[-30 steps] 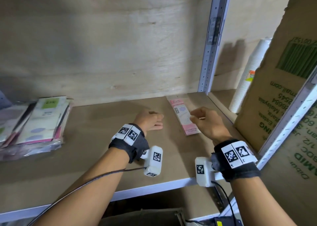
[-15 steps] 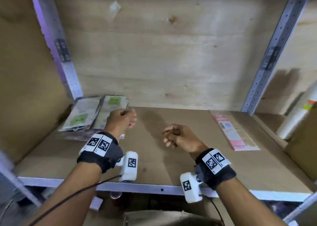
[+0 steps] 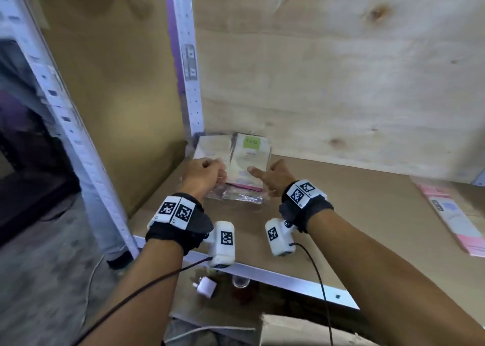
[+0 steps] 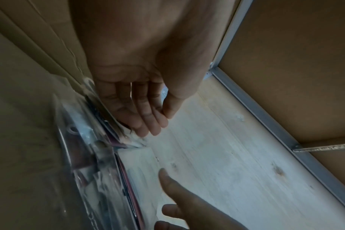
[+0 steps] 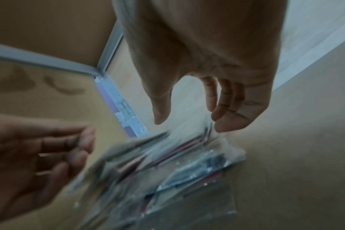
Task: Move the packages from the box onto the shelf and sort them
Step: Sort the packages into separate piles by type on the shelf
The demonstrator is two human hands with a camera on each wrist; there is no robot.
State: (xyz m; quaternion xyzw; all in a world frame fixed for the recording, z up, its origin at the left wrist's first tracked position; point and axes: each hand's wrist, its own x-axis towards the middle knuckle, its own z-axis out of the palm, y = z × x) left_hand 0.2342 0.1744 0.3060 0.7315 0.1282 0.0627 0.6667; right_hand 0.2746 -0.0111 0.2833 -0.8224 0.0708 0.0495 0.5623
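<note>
Nearest, above the brown shelf board [image 3: 354,214], the left hand [image 3: 203,173] and right hand [image 3: 271,177], both loose-fingered and holding nothing, flank the stack of clear-wrapped flat packages [image 3: 245,162] in the far left corner, while a pink-edged flat package [image 3: 456,222] lies well apart right.

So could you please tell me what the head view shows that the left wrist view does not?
Only the head view shows the pink package lying alone at the right of the shelf, the green label on the stack's top package, the wrist bands and the white plug below the shelf.

Only the left wrist view shows the left hand from the palm side, its fingers straight and holding nothing.

Both show the stack of packages in the shelf's left corner, the right hand reaching toward it, and the plywood back wall.
</note>
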